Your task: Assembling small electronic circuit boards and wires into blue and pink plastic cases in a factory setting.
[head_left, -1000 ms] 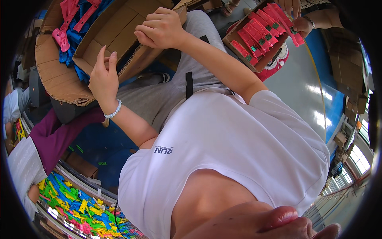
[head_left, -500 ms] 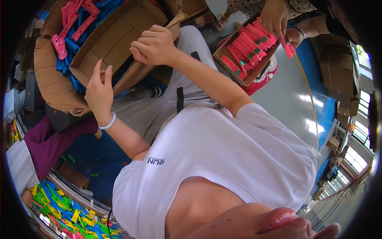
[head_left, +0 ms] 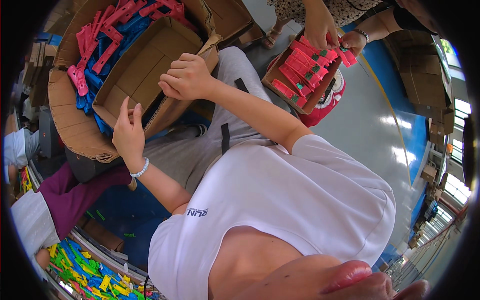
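Observation:
My left hand [head_left: 129,134] hovers by the near rim of an open, empty-looking cardboard tray [head_left: 154,60]. Its fingers are stretched and apart, holding nothing. Curled into a loose fist, my right hand [head_left: 186,77] is above the tray's right side; nothing shows in it, though its palm is turned from view. That tray rests inside a bigger cardboard box [head_left: 75,122], on top of pink plastic pieces [head_left: 102,55] and blue plastic pieces [head_left: 89,97].
At the right, a co-worker's hands [head_left: 322,30] hold a pink piece [head_left: 346,56] over a small carton [head_left: 314,102] of pink pieces with green parts. Lower left lies a heap of multicoloured plastic pieces [head_left: 95,272]. Someone in purple trousers [head_left: 75,195] is at the left.
The whole view has shifted slightly, so the boxes at the left sit lower in it. My hands keep nearly the same pose. The co-worker's hands have drawn closer together over the pink piece.

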### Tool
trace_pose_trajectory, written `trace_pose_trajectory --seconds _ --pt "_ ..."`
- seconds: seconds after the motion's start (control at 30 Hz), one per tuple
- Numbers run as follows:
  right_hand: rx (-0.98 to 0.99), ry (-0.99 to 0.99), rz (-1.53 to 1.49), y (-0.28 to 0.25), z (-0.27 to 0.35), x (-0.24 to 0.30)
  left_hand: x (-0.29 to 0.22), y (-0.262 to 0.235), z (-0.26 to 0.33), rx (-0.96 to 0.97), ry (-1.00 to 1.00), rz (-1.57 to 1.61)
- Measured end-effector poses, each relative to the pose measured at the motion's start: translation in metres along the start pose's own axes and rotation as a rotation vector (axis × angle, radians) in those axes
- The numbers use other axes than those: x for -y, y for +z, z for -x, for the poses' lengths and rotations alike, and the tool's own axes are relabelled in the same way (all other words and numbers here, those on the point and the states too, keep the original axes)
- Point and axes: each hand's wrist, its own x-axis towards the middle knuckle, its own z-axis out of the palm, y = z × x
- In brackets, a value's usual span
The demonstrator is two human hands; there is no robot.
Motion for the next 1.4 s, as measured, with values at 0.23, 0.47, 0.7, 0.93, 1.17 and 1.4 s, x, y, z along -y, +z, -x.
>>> trace_pose_trajectory --seconds 0.23,0.47,0.7,0.93,1.17,1.4 --pt "0.04 0.016 -0.011 -0.003 0.0 0.0 0.005 0.003 -0.003 -0.002 0.014 -0.017" --pt "-0.004 0.008 -0.059 -0.003 0.0 -0.001 0.004 0.003 -0.004 0.015 -0.033 -0.011" --pt "-0.063 0.021 -0.082 -0.002 -0.001 0.001 0.012 0.007 -0.005 -0.005 -0.052 0.039" --pt "-0.078 0.017 -0.126 -0.001 0.001 0.0 0.015 0.008 -0.008 0.007 -0.052 0.073" --pt "-0.104 0.014 -0.146 0.003 0.003 -0.001 0.016 0.008 -0.01 0.013 -0.054 0.101" --pt "-0.116 0.027 -0.148 0.002 0.003 0.0 0.016 0.008 -0.009 0.004 -0.062 0.097"
